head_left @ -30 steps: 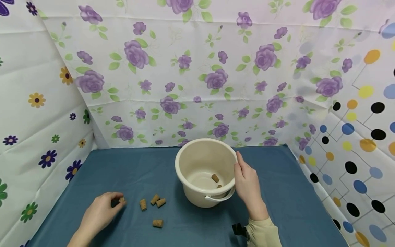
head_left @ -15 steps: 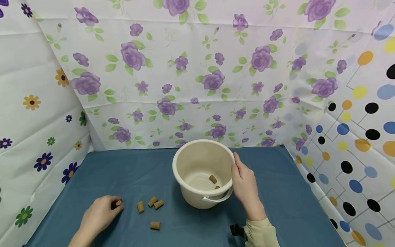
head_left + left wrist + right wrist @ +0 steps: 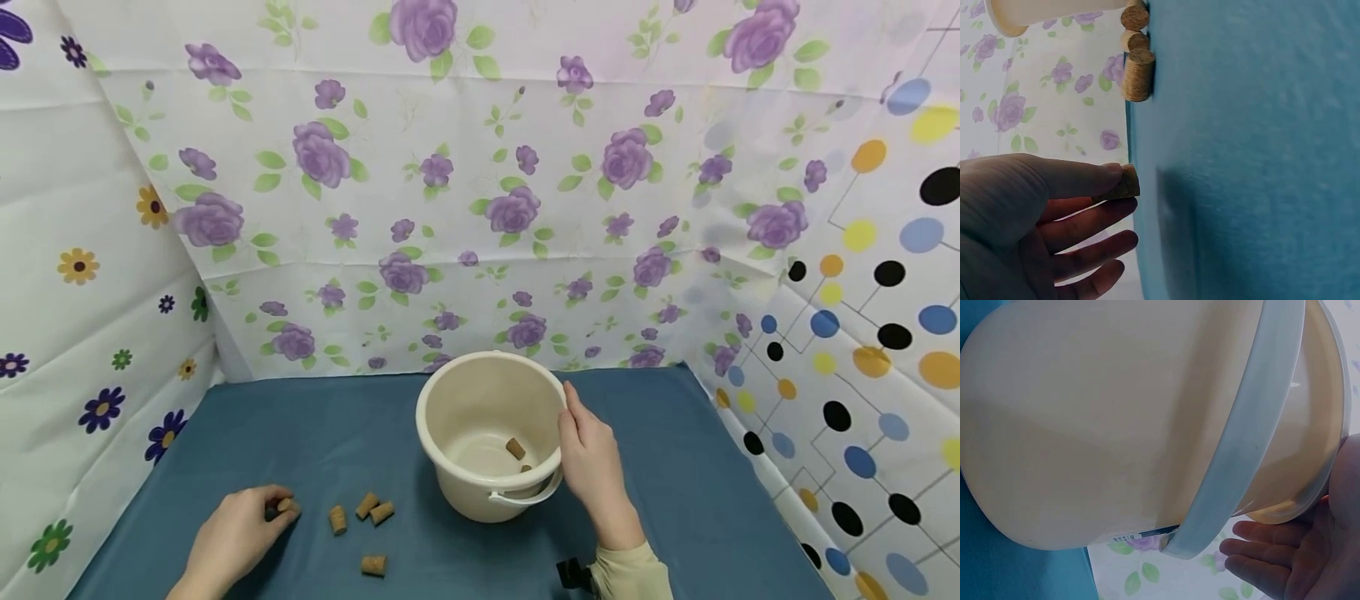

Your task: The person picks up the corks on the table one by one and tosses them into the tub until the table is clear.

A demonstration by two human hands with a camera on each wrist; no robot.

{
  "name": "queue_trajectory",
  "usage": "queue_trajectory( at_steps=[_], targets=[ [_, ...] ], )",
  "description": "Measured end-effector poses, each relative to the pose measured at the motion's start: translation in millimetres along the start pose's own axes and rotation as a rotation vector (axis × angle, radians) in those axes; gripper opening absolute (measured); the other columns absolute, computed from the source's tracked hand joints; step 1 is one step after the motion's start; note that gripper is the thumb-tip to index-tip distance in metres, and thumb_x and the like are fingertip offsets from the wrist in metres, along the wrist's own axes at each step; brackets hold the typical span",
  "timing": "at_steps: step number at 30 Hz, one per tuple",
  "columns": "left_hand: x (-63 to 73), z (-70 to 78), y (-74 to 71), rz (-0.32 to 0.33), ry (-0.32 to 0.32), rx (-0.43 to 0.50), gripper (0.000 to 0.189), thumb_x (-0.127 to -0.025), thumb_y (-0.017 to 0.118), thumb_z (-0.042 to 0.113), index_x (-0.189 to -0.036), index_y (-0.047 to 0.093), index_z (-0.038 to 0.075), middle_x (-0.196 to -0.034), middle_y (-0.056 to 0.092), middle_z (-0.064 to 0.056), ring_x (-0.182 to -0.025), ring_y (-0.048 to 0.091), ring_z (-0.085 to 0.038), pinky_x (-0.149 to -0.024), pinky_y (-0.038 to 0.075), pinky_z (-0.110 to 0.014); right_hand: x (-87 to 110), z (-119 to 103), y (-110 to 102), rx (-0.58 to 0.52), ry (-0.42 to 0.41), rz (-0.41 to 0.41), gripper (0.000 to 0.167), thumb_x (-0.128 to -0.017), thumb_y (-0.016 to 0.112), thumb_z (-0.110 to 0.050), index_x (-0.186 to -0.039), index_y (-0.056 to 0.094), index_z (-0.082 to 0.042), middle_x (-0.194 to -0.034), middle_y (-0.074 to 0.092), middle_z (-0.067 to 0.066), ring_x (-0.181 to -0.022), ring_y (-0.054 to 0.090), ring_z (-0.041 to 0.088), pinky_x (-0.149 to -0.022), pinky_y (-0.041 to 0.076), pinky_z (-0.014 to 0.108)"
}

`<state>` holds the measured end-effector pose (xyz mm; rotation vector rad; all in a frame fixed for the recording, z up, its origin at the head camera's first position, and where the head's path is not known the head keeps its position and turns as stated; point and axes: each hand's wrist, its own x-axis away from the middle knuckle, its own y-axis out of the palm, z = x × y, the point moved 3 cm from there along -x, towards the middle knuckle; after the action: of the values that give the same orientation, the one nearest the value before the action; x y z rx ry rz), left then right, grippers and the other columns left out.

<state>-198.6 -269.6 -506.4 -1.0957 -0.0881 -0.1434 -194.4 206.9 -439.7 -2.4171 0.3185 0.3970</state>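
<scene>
My left hand (image 3: 234, 533) pinches a cork (image 3: 1124, 184) between thumb and index finger, low over the cloth; its other fingers reach forward, slightly bent. To its right, several loose corks lie on the cloth: a pair (image 3: 373, 507) close together, one standing cork (image 3: 337, 520), and one lying cork (image 3: 373, 566) nearer me. A cream plastic bucket (image 3: 472, 493) stands upright at the centre, its handle (image 3: 1254, 431) lowered on the near side. Inside are a cork (image 3: 515, 448) and another partly hidden by the rim. My right hand (image 3: 596, 458) holds the bucket's right rim, thumb at the edge, fingers outside.
Blue cloth (image 3: 315, 433) covers the table. A flowered sheet (image 3: 435, 208) hangs along the far edge, a daisy-patterned sheet (image 3: 120, 333) on the left and a dotted sheet (image 3: 862, 375) on the right. A black strap (image 3: 573, 575) shows beside the right sleeve.
The head view has tilted a little, so everything sits lower in it. The cork has turned slightly in the left fingertips. The right hand stays at the bucket's rim.
</scene>
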Motion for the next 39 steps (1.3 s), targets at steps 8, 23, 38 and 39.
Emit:
queue_trajectory(
  at_steps=[8,23,38,39],
  targets=[
    [0.1,17.1,-4.3,0.057,0.021,0.040,0.029,-0.091,0.087,0.025,-0.115,0.082,0.008,-0.106,0.078,-0.011,-0.081,0.072,-0.023,-0.064,0.058,-0.046,-2.1,0.4,-1.5,0.017,-0.010,0.002,0.050,-0.117,0.041,-0.026,-0.165,0.042,-0.008,-0.161,0.049,0.017,-0.141,0.055,0.038,-0.090,0.054,0.051],
    [20.7,64.1,-10.0,0.133,0.140,0.199,0.026,-0.092,0.087,0.023,-0.117,0.082,0.016,-0.111,0.078,-0.001,-0.092,0.071,-0.018,-0.065,0.053,-0.031,2.8,4.7,4.2,0.004,-0.005,-0.002,0.049,-0.117,0.042,-0.025,-0.164,0.043,-0.009,-0.160,0.050,0.016,-0.140,0.056,0.036,-0.090,0.054,0.050],
    [15.1,95.4,-10.8,0.213,0.231,0.235,0.028,-0.092,0.087,0.016,-0.120,0.082,0.016,-0.112,0.078,0.000,-0.097,0.073,-0.021,-0.078,0.059,-0.041,-0.6,2.3,-0.4,0.011,-0.026,0.020,0.050,-0.117,0.041,-0.026,-0.164,0.043,-0.009,-0.160,0.050,0.016,-0.138,0.058,0.037,-0.084,0.052,0.047],
    [15.4,96.7,-11.3,0.218,0.237,0.243,0.028,-0.092,0.086,0.017,-0.120,0.082,0.016,-0.112,0.078,0.000,-0.098,0.073,-0.022,-0.078,0.059,-0.041,-0.5,2.3,-0.3,0.008,-0.025,0.019,0.050,-0.117,0.041,-0.027,-0.164,0.043,-0.010,-0.160,0.050,0.016,-0.138,0.058,0.037,-0.084,0.051,0.047]
  ],
)
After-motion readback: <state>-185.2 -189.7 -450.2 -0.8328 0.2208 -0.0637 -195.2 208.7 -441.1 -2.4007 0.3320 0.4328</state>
